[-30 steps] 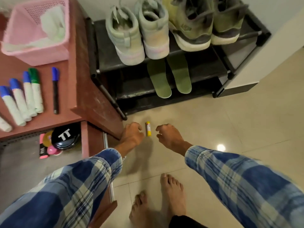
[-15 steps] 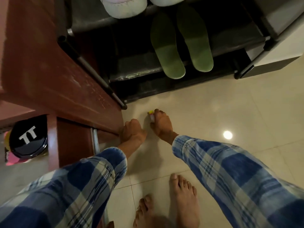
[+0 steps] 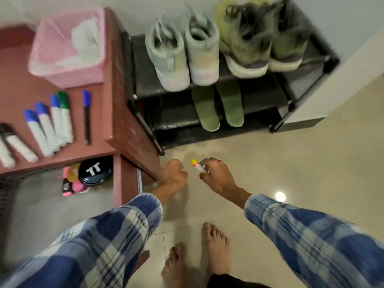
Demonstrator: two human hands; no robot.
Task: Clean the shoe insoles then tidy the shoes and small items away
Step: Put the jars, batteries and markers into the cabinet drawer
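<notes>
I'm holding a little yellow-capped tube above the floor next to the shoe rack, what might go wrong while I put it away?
1. Your right hand pinches the yellow-capped tube only at its fingertips; it may slip and roll under the shoe rack.
2. Your left hand sits close to the red table corner and could knock it as you rise.
3. A bump could send the markers rolling off that table.

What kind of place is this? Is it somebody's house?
Most likely a home's entryway or hallway. A black shoe rack holding sneakers and green insoles stands against the wall on a tiled floor, beside a red-brown table with markers laid out.
</notes>
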